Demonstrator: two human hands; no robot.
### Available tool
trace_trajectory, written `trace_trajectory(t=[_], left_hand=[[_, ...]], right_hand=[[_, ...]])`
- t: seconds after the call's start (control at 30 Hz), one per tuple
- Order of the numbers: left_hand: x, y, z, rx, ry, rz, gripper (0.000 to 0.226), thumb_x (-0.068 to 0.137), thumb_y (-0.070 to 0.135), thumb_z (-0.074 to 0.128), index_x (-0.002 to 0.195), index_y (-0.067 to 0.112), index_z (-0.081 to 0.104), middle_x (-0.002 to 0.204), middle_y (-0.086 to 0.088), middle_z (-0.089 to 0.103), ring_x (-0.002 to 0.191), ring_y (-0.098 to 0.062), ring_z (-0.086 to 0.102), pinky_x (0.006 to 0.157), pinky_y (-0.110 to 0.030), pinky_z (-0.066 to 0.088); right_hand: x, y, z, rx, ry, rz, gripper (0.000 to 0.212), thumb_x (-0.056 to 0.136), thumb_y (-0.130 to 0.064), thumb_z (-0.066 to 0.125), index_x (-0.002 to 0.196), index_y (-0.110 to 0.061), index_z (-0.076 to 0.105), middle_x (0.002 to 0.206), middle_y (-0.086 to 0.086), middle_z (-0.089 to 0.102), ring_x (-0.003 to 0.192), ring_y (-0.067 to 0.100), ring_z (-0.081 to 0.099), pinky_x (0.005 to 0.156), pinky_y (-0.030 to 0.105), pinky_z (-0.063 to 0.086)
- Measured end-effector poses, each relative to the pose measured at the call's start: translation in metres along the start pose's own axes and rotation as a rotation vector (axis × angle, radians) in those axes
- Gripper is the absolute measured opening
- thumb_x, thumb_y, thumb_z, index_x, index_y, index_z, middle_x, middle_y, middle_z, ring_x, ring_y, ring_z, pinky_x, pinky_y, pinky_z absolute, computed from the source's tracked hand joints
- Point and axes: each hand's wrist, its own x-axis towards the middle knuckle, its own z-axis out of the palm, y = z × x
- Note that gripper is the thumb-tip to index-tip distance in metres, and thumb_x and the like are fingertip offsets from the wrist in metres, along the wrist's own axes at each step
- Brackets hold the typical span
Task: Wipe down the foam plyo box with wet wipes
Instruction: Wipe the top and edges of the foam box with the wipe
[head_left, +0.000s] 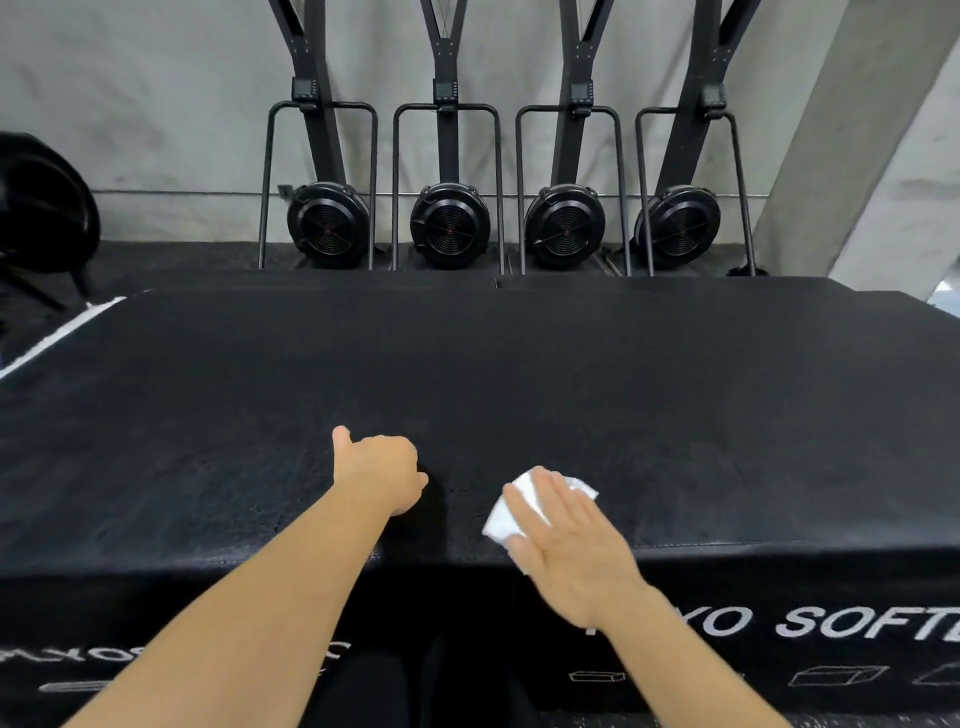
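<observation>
Pressing wipe (503, 519) flat on box (467, 364) top, near front edge: right hand (569, 543), fingers straight, palm down, white wipe poking out at left and past fingertips. Left hand (382, 475) just beside it on box top, clenched in fist, thumb stuck out, nothing seen in grip. Box black, textured top, white lettering on front face. Behind box: four black fan machines (450, 226) in row against grey wall.
</observation>
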Motion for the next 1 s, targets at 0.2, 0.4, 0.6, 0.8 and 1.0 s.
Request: trace_trajectory(t=[0.2, 0.4, 0.6, 0.8, 1.0], left_hand=[[-0.003, 0.000, 0.001, 0.020, 0.014, 0.024, 0.037, 0.100, 0.046, 0.032, 0.115, 0.028, 0.060, 0.089, 0.009, 0.066, 0.091, -0.016, 0.059, 0.113, -0.046, 0.009], [-0.004, 0.000, 0.003, 0.012, 0.030, 0.029, 0.034, 0.100, 0.047, 0.034, 0.113, 0.028, 0.060, 0.090, 0.008, 0.064, 0.092, -0.017, 0.056, 0.113, -0.046, 0.011], [-0.002, -0.003, 0.005, 0.005, 0.048, 0.033, 0.031, 0.098, 0.048, 0.036, 0.102, 0.030, 0.061, 0.090, 0.010, 0.063, 0.095, -0.017, 0.054, 0.112, -0.045, 0.010], [-0.001, -0.004, 0.006, 0.019, 0.054, 0.026, 0.033, 0.097, 0.048, 0.034, 0.103, 0.031, 0.061, 0.085, 0.012, 0.060, 0.083, -0.015, 0.049, 0.111, -0.043, 0.011], [0.000, -0.003, 0.007, 0.034, 0.033, 0.037, 0.040, 0.100, 0.050, 0.030, 0.125, 0.032, 0.055, 0.096, 0.012, 0.064, 0.103, -0.015, 0.057, 0.114, -0.044, 0.009]], right_hand=[[0.006, 0.056, -0.017, 0.020, -0.057, 0.229, 0.058, 0.104, -0.048, 0.013, 0.156, -0.030, -0.005, 0.163, 0.005, -0.015, 0.150, 0.022, -0.013, 0.121, 0.037, -0.002], [0.021, 0.045, -0.014, 0.024, -0.059, 0.436, 0.062, 0.104, -0.048, 0.010, 0.156, -0.020, -0.009, 0.161, 0.016, -0.016, 0.149, 0.031, -0.014, 0.121, 0.043, -0.002], [0.024, -0.039, 0.002, 0.019, -0.062, 0.338, 0.066, 0.103, -0.047, 0.006, 0.153, -0.014, -0.019, 0.158, 0.019, -0.025, 0.147, 0.032, -0.023, 0.120, 0.045, -0.010], [0.034, -0.058, -0.007, -0.029, -0.165, -0.014, 0.062, 0.104, -0.047, 0.010, 0.154, -0.022, -0.017, 0.159, 0.006, -0.029, 0.145, 0.020, -0.031, 0.119, 0.037, -0.016], [0.060, 0.019, -0.026, 0.015, -0.166, 0.066, 0.062, 0.103, -0.052, 0.017, 0.156, -0.030, -0.006, 0.163, 0.004, -0.018, 0.149, 0.020, -0.017, 0.120, 0.036, -0.007]])
